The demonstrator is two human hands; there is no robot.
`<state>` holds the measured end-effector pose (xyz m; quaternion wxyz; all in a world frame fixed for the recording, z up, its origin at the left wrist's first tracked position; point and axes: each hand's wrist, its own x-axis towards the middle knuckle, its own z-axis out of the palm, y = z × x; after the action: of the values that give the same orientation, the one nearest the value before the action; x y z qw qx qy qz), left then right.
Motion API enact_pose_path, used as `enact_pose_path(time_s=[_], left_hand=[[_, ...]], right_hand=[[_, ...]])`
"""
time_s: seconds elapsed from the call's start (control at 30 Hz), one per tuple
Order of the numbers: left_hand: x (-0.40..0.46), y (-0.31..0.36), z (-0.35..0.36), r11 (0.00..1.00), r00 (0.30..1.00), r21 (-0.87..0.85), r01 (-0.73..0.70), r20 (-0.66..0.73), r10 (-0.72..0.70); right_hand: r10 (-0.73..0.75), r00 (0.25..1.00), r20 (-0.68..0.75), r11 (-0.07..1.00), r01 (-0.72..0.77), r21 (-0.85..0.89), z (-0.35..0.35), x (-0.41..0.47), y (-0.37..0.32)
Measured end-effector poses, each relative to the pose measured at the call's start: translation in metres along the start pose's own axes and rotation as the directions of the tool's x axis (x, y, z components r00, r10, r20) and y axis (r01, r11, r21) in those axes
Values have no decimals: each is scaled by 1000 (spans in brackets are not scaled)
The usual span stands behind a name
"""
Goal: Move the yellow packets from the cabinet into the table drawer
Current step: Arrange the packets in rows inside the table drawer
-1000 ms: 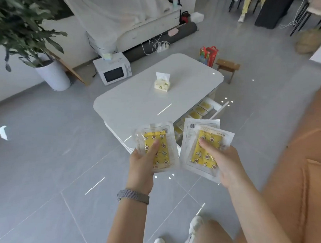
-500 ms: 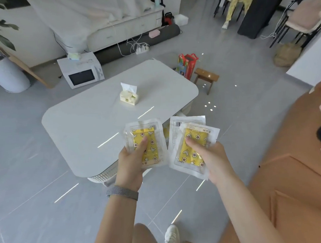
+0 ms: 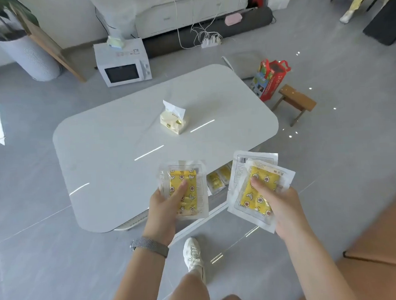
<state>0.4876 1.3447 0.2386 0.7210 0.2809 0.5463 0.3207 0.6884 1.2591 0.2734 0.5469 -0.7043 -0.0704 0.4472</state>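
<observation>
Since the frame half a second back, the view has closed on the table (image 3: 115, 140) and swung a little: the microwave (image 3: 124, 67) now sits more central and the gap between my two hands has widened, exposing the drawer (image 3: 220, 208) below them.

Step in hand: carry leg, nearly done. I judge I am standing at the near edge of the table, over the open drawer, with no packet released yet.

Left hand (image 3: 163, 208): thumb laid across the face, fingers curled behind, gripping one yellow packet (image 3: 185, 191) in its clear wrapper. Right hand (image 3: 278, 203): thumb on top, pinching a fanned stack (image 3: 255, 188); I count two packets, possibly a third behind, the overlap makes this hard to call. Both loads hang in the air above the table's front edge, not touching it.

Containers: the drawer stands pulled out under the tabletop. Between the hands I see at least two packets in the drawer (image 3: 218, 178), lying side by side. The rest of its inside is hidden by what I hold. The cabinet is out of view.

On the tabletop: one tissue pack (image 3: 173, 122), well apart from the hands.

Next move calls for lowering both hands past the table edge into the drawer opening, setting the packets flat beside those already there, then loosening the grip. The fanned stack may slide apart on release.
</observation>
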Motion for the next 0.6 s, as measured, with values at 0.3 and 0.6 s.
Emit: enact_pose_path(time_s=[0.3,0.6], left_hand=[[84,-26,71,998,997,12,57,-54,-57],[139,-115,117,1000,996,9,-1,-95,2]], right_hand=[[44,998,49,992,-37,-120,-19,120,-15],[29,980,195,986,4,-166,-71,217,37]])
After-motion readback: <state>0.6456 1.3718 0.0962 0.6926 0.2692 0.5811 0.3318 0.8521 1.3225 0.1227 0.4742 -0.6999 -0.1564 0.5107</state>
